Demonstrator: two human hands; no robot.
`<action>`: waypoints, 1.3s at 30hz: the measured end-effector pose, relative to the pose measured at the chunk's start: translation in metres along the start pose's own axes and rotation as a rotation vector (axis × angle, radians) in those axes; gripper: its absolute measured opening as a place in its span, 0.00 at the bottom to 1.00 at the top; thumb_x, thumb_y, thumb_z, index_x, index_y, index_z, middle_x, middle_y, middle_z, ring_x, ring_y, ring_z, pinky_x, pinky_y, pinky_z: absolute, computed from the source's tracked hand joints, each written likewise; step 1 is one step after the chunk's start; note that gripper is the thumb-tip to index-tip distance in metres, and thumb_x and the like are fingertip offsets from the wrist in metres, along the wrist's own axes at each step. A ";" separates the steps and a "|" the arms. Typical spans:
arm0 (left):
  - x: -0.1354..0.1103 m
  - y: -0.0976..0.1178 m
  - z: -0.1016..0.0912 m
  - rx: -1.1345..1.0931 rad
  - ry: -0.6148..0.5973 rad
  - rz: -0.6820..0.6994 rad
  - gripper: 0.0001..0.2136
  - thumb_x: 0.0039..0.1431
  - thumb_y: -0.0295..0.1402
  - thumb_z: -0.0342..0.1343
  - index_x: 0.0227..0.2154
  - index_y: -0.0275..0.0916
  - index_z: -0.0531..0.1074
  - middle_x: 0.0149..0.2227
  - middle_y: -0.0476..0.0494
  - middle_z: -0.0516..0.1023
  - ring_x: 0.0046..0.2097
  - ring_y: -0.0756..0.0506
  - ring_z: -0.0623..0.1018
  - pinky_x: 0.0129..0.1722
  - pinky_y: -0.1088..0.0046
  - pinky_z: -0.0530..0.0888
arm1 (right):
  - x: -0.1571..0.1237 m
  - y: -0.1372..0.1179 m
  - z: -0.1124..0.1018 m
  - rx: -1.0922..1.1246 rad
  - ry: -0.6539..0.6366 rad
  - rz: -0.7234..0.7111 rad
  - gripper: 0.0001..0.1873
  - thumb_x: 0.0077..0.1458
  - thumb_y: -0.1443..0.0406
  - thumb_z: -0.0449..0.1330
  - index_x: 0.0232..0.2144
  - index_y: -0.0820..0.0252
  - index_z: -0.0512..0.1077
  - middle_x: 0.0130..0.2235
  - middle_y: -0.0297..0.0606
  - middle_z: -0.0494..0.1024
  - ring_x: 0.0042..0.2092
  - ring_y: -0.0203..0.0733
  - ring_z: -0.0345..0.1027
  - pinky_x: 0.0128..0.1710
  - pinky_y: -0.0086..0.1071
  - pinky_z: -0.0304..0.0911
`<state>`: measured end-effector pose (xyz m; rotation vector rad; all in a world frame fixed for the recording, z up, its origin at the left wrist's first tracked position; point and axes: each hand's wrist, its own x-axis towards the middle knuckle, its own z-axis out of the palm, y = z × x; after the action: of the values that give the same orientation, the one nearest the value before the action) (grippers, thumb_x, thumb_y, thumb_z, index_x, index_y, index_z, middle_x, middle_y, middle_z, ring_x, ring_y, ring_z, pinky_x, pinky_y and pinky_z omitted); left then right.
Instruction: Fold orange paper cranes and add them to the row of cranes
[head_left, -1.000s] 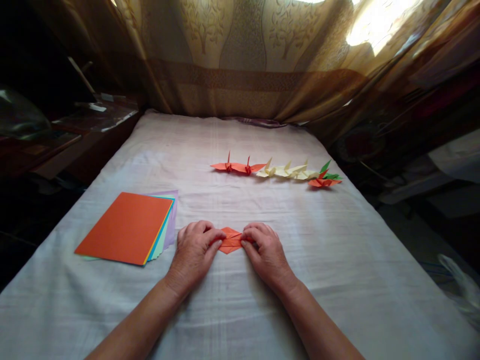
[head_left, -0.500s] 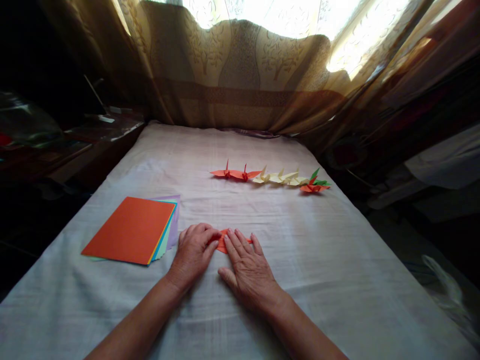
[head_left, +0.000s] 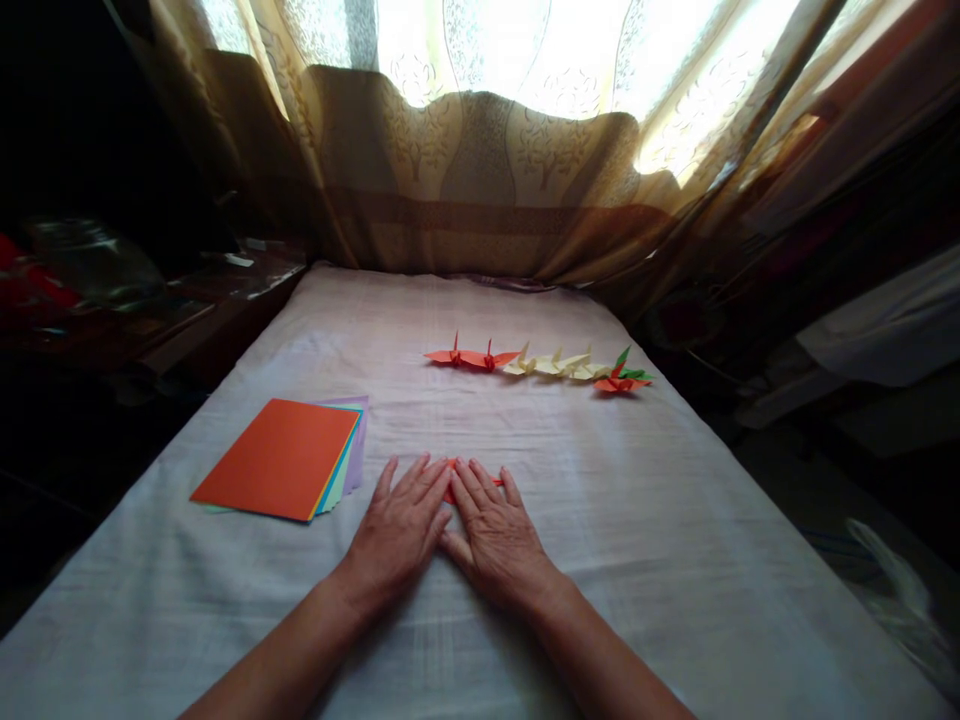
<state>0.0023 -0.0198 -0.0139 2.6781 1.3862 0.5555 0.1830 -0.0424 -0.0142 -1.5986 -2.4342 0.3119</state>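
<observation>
My left hand and my right hand lie flat side by side on the white cloth, fingers stretched out. They press down on a small folded orange paper, of which only slivers show between and beside the fingers. A stack of coloured square sheets, orange on top, lies just left of my left hand.
A row of folded paper cranes, orange, pale yellow and one green with orange, sits farther back on the cloth. Brown patterned curtains hang behind. Dark cluttered furniture stands at the left; more clutter lies past the right edge.
My left hand has gone from curled fingertips pinching the orange paper to lying flat over it, beside the right hand. The camera has tilted up a little.
</observation>
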 end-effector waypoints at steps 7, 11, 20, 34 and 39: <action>-0.007 -0.004 0.000 0.105 -0.200 0.039 0.25 0.67 0.44 0.43 0.63 0.41 0.60 0.64 0.41 0.63 0.65 0.40 0.62 0.66 0.51 0.45 | -0.009 0.012 -0.009 -0.008 -0.033 0.017 0.36 0.62 0.46 0.50 0.65 0.60 0.55 0.67 0.46 0.52 0.68 0.52 0.46 0.66 0.55 0.39; -0.004 -0.005 0.000 0.180 -0.204 0.063 0.26 0.67 0.47 0.42 0.63 0.40 0.61 0.64 0.41 0.63 0.65 0.40 0.62 0.66 0.52 0.44 | -0.021 0.024 -0.015 -0.023 -0.107 0.095 0.38 0.63 0.46 0.48 0.66 0.61 0.52 0.68 0.45 0.48 0.69 0.51 0.41 0.66 0.54 0.36; -0.002 -0.003 0.008 0.276 -0.124 0.122 0.28 0.67 0.50 0.40 0.60 0.39 0.65 0.60 0.38 0.69 0.62 0.38 0.66 0.66 0.52 0.44 | -0.010 0.007 -0.008 -0.020 0.031 0.066 0.41 0.62 0.43 0.46 0.67 0.61 0.48 0.68 0.43 0.46 0.69 0.52 0.40 0.67 0.56 0.30; -0.001 -0.006 0.001 0.214 -0.205 0.078 0.25 0.68 0.46 0.41 0.61 0.41 0.63 0.62 0.40 0.66 0.63 0.37 0.64 0.64 0.48 0.50 | -0.021 0.021 -0.010 0.018 -0.043 0.096 0.34 0.64 0.48 0.48 0.65 0.58 0.55 0.68 0.43 0.50 0.68 0.51 0.43 0.66 0.55 0.34; 0.016 -0.001 -0.013 0.284 -0.145 0.159 0.17 0.64 0.42 0.53 0.52 0.40 0.71 0.54 0.41 0.75 0.58 0.37 0.70 0.63 0.49 0.51 | -0.024 0.027 -0.006 0.031 0.066 0.088 0.31 0.62 0.55 0.53 0.65 0.59 0.56 0.66 0.45 0.56 0.67 0.51 0.48 0.65 0.54 0.38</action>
<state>0.0055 -0.0078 0.0030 2.9993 1.3093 0.1794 0.2178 -0.0540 -0.0181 -1.6791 -2.3036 0.3053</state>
